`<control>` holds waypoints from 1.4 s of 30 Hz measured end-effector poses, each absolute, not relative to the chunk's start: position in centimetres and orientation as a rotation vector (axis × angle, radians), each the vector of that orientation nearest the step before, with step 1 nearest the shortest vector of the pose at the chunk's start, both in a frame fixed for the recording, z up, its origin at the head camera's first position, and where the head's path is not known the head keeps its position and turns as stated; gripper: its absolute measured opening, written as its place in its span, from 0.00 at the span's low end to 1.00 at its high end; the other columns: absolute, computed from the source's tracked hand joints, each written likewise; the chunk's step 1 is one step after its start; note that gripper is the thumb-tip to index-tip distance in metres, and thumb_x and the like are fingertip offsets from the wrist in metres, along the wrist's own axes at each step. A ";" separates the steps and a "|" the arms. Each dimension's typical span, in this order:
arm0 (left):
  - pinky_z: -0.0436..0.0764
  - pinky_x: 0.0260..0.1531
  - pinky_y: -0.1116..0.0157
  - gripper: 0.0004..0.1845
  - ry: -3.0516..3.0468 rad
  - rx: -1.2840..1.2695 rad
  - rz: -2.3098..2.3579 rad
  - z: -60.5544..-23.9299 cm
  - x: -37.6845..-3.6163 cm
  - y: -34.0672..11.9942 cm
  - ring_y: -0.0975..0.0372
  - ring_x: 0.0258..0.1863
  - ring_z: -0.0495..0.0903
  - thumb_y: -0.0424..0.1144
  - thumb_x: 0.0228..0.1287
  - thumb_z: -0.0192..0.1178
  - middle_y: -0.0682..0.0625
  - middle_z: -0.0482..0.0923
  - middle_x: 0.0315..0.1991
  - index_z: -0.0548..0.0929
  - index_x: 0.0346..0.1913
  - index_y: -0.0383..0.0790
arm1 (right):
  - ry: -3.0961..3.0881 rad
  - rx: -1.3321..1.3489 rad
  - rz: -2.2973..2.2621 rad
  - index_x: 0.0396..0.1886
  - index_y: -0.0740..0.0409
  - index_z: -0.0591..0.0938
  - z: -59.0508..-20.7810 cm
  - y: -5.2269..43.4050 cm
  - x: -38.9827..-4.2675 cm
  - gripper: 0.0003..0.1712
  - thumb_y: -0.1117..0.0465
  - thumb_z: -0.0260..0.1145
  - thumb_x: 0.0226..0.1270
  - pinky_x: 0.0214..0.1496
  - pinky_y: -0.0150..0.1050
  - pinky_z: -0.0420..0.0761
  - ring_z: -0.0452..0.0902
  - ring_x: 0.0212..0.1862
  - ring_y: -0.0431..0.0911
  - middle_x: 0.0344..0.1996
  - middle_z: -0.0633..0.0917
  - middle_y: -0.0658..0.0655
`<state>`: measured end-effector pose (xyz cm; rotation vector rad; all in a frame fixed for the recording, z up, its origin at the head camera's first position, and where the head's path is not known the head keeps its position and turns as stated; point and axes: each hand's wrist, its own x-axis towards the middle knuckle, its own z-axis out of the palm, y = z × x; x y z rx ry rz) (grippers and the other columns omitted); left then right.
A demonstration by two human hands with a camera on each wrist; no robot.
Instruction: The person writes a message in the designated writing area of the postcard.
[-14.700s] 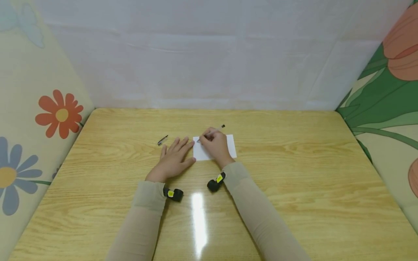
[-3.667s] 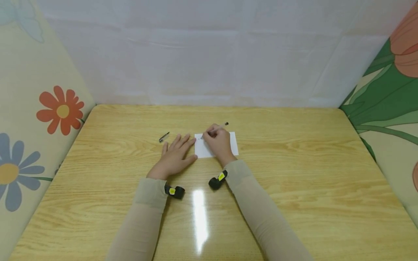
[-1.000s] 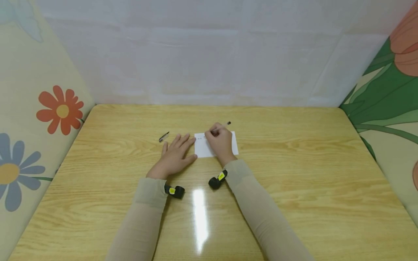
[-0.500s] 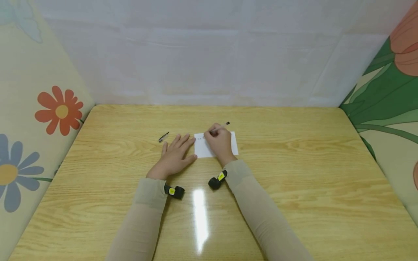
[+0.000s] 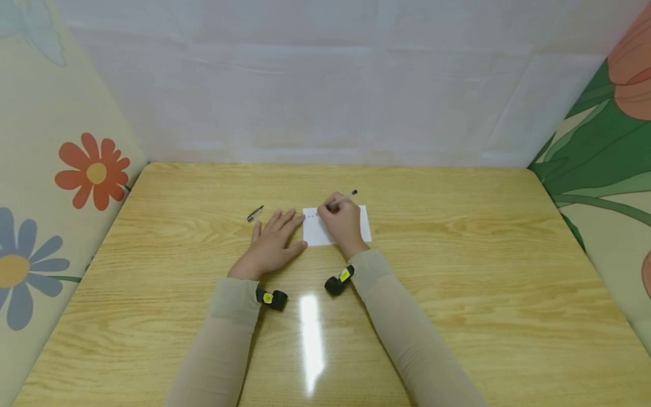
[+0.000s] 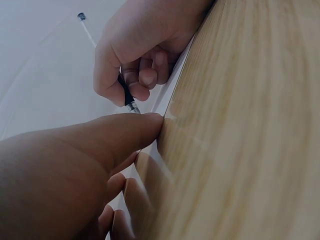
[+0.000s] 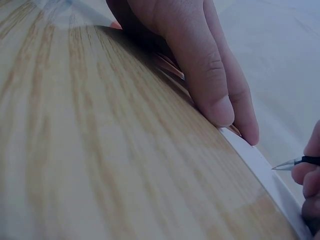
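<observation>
My right hand (image 5: 342, 223) pinches a slim pen (image 5: 347, 196) with a black end, its tip down at the white paper (image 5: 315, 233). In the right wrist view the metal pen tip meets the sheet's surface. Small dark marks run along the upper left of the paper; the hand covers its middle. My left hand (image 5: 272, 243) lies spread on the table, thumb and index fingertip on the sheet's left edge. In the left wrist view its thumb (image 6: 135, 127) presses flat beside the pen's dark grip (image 6: 125, 90).
A pen cap (image 5: 255, 213) with a clip lies beyond the left fingers on the wooden table (image 5: 458, 271). Black wrist cameras sit at both sleeves. A white cloth (image 5: 325, 85) hangs behind the table, and flower-patterned panels stand at left and right.
Since the oldest frame, marks have appeared on the paper's upper left and the writing hand has shifted slightly right. The left hand stays on the sheet's edge; the last second shows only tiny pen movement.
</observation>
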<state>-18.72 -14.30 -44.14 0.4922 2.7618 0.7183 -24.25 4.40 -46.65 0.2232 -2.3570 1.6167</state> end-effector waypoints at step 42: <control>0.27 0.71 0.34 0.36 2.758 0.484 0.738 -44.0 -18.6 -14.2 0.44 0.81 0.35 0.52 0.78 0.52 0.42 0.43 0.82 0.56 0.81 0.44 | -2.328 0.228 1.677 0.24 0.59 0.83 -46.8 4.5 -24.3 0.06 0.67 0.66 0.61 0.36 0.34 0.76 0.76 0.31 0.44 0.25 0.82 0.53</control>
